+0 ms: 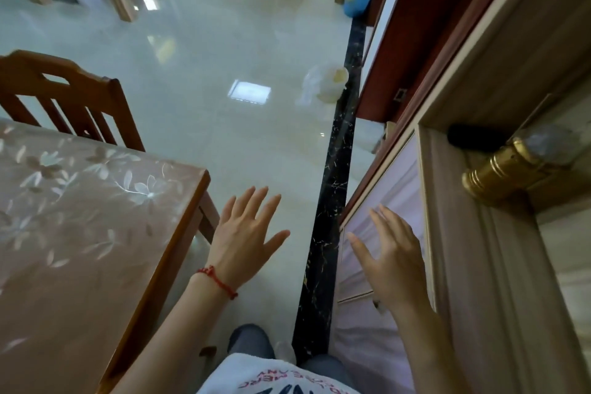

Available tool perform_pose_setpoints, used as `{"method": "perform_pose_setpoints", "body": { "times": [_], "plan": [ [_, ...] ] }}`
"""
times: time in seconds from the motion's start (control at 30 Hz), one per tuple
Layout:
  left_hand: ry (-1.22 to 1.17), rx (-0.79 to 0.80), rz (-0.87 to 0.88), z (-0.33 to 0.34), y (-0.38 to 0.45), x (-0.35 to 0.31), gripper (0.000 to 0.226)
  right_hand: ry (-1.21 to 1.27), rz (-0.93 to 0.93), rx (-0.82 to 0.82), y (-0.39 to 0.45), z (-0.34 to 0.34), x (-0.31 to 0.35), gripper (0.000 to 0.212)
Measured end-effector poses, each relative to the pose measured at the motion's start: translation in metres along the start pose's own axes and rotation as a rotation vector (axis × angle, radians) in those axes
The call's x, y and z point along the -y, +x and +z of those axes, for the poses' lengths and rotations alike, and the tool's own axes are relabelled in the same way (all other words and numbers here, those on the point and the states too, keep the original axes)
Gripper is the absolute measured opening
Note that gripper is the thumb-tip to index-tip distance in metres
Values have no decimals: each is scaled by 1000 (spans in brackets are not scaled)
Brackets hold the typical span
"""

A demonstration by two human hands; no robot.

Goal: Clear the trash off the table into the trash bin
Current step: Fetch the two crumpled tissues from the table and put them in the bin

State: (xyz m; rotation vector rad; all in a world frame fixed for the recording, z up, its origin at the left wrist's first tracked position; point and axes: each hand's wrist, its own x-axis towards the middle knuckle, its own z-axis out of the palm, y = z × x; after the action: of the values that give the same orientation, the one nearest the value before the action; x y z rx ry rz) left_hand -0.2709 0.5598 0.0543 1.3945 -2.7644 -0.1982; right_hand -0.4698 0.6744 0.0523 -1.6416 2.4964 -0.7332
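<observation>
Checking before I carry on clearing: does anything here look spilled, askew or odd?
Nothing looks spilled. Both hands, left and right, are open and empty. The white bin stands upright by the black floor strip.

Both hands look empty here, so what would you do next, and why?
Probably turn left, back to the table. The left hand and right hand are open and hold nothing, and the white lined bin stands ahead on the floor. The part of the table in view shows no trash.
</observation>
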Motion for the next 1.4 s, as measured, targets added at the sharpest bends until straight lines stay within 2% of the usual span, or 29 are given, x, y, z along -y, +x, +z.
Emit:
{"method": "perform_pose_setpoints", "body": {
  "times": [0.2, 0.6, 0.7, 0.87, 1.03, 1.17, 1.3, 1.4],
  "plan": [
    [7, 48, -1, 8, 60, 22, 74, -3, 19, 84, 63, 17, -4, 69],
    [-43, 3, -17, -6, 247, 102, 75, -36, 26, 45, 251, 64, 14, 64],
    [-69, -7, -30, -10, 283, 113, 76, -7, 48, 82, 291, 70, 12, 59],
    [-93, -5, -78, -9, 347, 121, 74, -3, 35, 100, 362, 85, -3, 67],
    [-87, -21, -145, 2, 426, 127, 61, -22, -15, 140, 449, 106, -25, 69],
    [-96, 11, -221, 2, 483, 128, 67, -10, -67, 205, 526, 111, -36, 65],
    [-118, 20, -316, -2, 523, 133, 74, -27, -161, 269, 594, 118, -38, 74],
    [-132, 12, -402, -3, 542, 145, 76, -36, -210, 310, 634, 130, -34, 70]
  ]
}}
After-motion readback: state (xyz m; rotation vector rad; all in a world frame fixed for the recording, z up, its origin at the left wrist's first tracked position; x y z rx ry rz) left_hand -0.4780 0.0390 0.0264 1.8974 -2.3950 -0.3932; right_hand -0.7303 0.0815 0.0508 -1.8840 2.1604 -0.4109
